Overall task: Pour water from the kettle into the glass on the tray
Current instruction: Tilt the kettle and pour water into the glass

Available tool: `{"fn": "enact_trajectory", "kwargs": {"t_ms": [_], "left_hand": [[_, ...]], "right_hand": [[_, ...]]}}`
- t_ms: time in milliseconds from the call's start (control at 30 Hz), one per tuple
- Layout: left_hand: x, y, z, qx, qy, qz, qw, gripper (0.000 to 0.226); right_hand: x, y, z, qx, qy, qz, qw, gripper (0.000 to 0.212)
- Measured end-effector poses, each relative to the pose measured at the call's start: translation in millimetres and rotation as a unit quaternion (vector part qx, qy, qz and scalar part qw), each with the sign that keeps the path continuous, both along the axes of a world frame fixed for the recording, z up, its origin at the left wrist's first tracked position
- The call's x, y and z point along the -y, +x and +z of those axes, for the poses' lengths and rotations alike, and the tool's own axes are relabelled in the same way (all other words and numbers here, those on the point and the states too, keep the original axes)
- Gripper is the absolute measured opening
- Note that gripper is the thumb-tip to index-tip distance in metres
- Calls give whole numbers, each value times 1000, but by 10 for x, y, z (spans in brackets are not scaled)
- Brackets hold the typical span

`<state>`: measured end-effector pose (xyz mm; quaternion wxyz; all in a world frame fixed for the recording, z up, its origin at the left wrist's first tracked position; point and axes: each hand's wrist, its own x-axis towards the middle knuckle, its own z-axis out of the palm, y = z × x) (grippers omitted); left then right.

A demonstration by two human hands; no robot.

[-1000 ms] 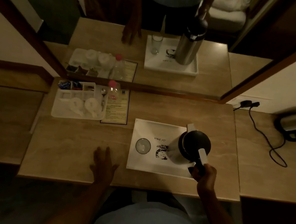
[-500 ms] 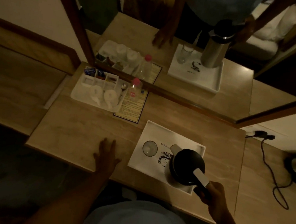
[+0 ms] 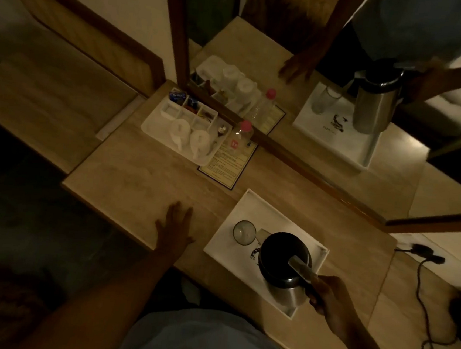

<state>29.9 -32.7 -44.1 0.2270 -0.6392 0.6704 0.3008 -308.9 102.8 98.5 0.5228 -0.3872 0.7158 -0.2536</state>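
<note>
Fingers of the right hand (image 3: pixel 330 298) wrap the handle of a steel kettle (image 3: pixel 286 260) at the lower right of centre, the grip closed fully round the handle with the thumb side toward the lid, while the left hand (image 3: pixel 175 228) lies flat and open on the stone-topped table (image 3: pixel 144 180) just left of the tray, holding nothing. The kettle, seen from above, shows a round black lid, a pale lever running back along the handle and a brushed metal wall below; its spout points toward the upper left, at the glass (image 3: pixel 244 232), which stands upright in the left part of the white tray (image 3: pixel 252 201) just beside the kettle. A kettle of this build would likely be heavy when filled, rigid, and smooth on its metal flank, so the handle is judged the only sensible place to hold it (the body may also be hot). The glass looks clear, thin-walled and light, probably easy to tip or chip if the spout knocks its rim; whether water is yet in it cannot be told in the dim light. The spout sits close to the rim, though contact cannot be confirmed. Farther up the frame, at centre left, a white compartment tray (image 3: pixel 155 119) carries upturned cups and sachets, with a pink-capped bottle (image 3: pixel 241 134) and a printed card (image 3: pixel 227 164) beside it. A mirror (image 3: pixel 338 156) along the upper right repeats the whole arrangement, and a black cable (image 3: pixel 422 305) trails down the right edge.
</note>
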Motion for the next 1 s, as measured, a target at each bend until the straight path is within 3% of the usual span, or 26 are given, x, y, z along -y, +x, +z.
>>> {"fn": "enact_trajectory", "kwargs": {"t_ms": [233, 533, 1000], "left_hand": [[10, 0, -8, -2, -1, -2, 1000, 98], [3, 26, -22, 0, -9, -8, 1000, 98], [2, 62, -41, -4, -12, -4, 1000, 97]], "right_hand": [[119, -11, 66, -6, 27, 35, 999, 57], [254, -32, 21, -77, 74, 94, 990, 51], [410, 35, 107, -108, 118, 105, 982, 49]]}}
